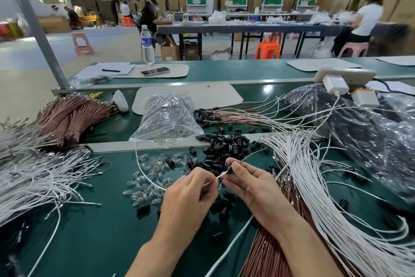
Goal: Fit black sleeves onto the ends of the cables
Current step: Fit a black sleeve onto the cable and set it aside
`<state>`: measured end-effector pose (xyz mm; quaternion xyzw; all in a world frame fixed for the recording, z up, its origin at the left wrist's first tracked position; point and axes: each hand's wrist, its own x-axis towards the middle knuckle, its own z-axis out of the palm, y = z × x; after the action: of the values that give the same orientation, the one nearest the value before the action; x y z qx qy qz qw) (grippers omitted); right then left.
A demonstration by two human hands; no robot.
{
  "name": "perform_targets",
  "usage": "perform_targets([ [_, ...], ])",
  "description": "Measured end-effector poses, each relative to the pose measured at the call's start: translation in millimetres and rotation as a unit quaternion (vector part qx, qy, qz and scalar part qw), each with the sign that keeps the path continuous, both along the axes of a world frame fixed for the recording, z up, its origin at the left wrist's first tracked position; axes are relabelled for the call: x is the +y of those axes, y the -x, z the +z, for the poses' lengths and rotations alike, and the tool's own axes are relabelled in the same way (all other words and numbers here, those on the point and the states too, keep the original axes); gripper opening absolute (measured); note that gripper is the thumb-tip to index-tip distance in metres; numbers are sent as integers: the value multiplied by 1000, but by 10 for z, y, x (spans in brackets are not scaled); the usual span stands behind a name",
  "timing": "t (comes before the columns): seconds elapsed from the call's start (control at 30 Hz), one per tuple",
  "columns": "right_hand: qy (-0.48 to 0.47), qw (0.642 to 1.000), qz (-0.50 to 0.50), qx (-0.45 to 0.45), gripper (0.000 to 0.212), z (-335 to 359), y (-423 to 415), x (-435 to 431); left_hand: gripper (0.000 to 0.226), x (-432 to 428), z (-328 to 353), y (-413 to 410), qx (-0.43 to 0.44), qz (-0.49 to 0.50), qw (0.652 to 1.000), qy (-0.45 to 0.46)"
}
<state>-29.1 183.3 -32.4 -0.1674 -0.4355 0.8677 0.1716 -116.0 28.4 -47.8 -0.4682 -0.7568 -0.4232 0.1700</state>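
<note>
Left hand [188,196] is pinching a white cable [221,175]; right hand [253,184] is gripping a black sleeve [229,169] just beyond those fingertips.

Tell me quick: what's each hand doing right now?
Left hand: pinching the white cable.
Right hand: pinching a black sleeve at that cable's end.

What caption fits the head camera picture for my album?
Left hand pinches a white cable while right hand holds a black sleeve at its end, above a green workbench.
</note>
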Motion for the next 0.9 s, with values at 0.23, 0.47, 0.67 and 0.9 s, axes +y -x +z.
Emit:
perform_targets([
  [0.23, -8, 1000, 6, -1, 20, -10, 26, -49, 19, -1, -19, 6, -23, 5, 1000, 4],
  [0.47, -18, 1000, 19, 10, 23, -1, 18, -30, 9, -2, 24, -7, -44, -6, 999, 29],
  [0.67, -40, 999, 29, -10, 22, -12, 16, -23, 12, 20, 20, 13, 21, 20, 999, 33],
  [0.9, -27, 999, 38, 6, 22, -9, 9, -41, 23, 25, 25, -8, 51, 36, 998, 5],
])
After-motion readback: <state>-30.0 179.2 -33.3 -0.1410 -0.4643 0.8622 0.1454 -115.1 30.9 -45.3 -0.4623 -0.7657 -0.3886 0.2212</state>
